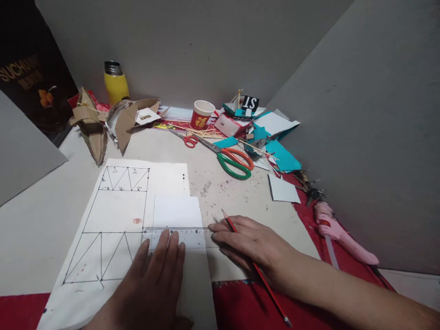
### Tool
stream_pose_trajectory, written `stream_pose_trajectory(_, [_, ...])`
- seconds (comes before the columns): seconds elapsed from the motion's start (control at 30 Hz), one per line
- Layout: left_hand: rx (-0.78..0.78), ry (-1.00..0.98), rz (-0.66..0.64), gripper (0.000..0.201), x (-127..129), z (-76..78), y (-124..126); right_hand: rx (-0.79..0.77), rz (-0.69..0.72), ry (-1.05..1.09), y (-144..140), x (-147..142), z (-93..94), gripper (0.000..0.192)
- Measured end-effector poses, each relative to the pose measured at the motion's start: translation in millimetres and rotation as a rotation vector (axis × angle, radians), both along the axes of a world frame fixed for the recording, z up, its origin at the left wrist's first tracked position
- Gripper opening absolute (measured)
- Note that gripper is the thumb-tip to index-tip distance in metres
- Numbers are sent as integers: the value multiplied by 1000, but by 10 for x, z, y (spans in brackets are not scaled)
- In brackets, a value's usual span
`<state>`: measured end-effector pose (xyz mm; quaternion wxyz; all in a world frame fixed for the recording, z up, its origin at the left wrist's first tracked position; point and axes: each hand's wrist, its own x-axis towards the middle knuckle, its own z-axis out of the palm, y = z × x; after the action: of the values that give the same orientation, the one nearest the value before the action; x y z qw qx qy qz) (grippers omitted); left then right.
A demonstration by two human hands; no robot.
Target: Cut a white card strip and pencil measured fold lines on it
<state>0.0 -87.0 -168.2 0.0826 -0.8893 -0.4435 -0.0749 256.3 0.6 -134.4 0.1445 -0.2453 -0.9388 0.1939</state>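
A clear plastic ruler (194, 236) lies crosswise on a small white card (177, 211), which rests on a larger white sheet (117, 211). Black lines forming zigzag triangles between rails mark the sheet. With fingers stretched out flat, my left hand (153, 275) presses on the ruler's left part. My right hand (256, 243) is closed around a red pencil (268, 286), whose sharp tip points away to the upper left. The fingertips of that hand touch the ruler's right end. Part of the lower drawing is hidden under my left hand.
Behind the sheet lie green-and-orange-handled scissors (235, 162), smaller red-handled scissors (190, 141), a red paper cup (202, 114) and thin sticks. Cardboard pieces (91, 128) and a yellow bottle (116, 85) stand back left. Blue card scraps (283, 156) and a pink glue gun (343, 236) lie right.
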Motion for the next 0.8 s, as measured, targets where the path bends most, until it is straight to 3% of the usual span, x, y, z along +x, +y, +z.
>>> stream_pose_trajectory(0.17, [-17,26,20,71,11,43,-7,-76,-100,-59,25,-32,236,30])
stream_pose_trajectory(0.33, [-17,24,33,71,17,39,-12,-181,-118,145,119,-91,460,36])
stream_pose_trajectory(0.43, [-32,21,33,70,15,52,-7,-312,-121,165,207,-234,533,57])
stream_pose_trajectory(0.53, [-25,12,26,69,10,64,0,-374,-106,215,291,-444,488,61])
stream_pose_trajectory(0.7, [7,10,10,67,4,47,10,-730,-190,309,351,-744,219,21])
stream_pose_trajectory(0.8, [17,9,6,66,3,33,14,-903,-208,354,369,-848,89,11])
